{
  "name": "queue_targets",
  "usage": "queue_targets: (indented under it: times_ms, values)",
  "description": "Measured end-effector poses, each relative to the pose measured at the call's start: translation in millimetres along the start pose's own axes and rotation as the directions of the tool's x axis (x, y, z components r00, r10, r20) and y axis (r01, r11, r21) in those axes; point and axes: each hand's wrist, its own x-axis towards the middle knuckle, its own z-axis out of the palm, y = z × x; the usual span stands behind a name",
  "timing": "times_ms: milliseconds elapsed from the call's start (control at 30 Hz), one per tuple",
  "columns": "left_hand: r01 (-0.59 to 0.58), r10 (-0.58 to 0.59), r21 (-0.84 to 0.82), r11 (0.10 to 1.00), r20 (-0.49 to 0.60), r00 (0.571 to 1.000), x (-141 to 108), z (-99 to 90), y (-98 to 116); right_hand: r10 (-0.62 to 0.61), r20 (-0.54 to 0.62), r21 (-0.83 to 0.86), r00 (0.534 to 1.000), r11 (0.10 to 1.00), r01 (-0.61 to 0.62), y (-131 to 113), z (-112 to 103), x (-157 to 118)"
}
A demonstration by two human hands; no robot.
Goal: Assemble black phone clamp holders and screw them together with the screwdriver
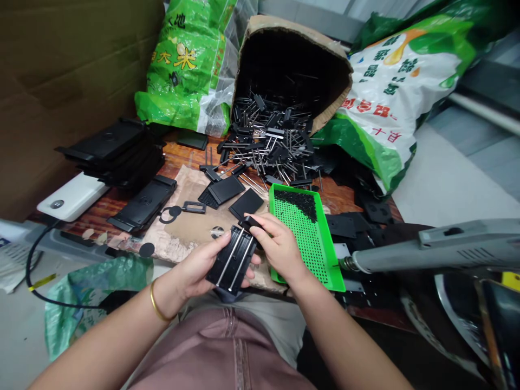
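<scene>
Item: black plate (237,259), which my left hand (200,266) is grasping; item: black bar (248,222) with two metal rods (231,257), which my right hand (280,245) is pinching.

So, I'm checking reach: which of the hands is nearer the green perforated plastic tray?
Right. The right hand is by the left edge of the tray; the left hand is farther left, holding a black rectangular plate.

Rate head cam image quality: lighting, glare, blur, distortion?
Head view throughout: bright highlights on the held metal rods and creased white-and-green bag; cardboard box interior falls to near black; small black pieces in the green tray nearly merge; grey electric screwdriver looks slightly soft; forearms appear stretched toward the bottom corners, suggesting a wide lens.
</scene>
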Motion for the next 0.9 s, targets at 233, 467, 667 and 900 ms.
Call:
queue_targets:
  times_ms: [233, 467, 667, 900]
  values:
    - [0.011, -0.026, 0.131, 0.991, 0.11, 0.994, 6.3, -3.8, 7.2, -0.124, -0.008, -0.085, 0.992, 0.989, 0.123, 1.1, -0.7, -1.1]
    - [-0.068, 0.072, 0.226, 0.972, -0.01, 0.997, 6.5, 3.0, 6.9, -0.185, 0.028, -0.109, 0.982, 0.976, 0.187, 4.4, 0.2, -1.2]
    - [-0.072, 0.084, 0.206, 0.976, -0.051, 0.995, 5.2, 4.1, 3.8, -0.156, 0.07, -0.121, 0.985, 0.979, 0.163, 4.8, 2.1, -1.9]
    - [-0.04, 0.047, 0.168, 0.985, -0.035, 0.998, 6.2, -1.6, 0.0, -0.178, 0.109, -0.215, 0.978, 0.956, 0.198, 6.3, 1.5, -3.4]
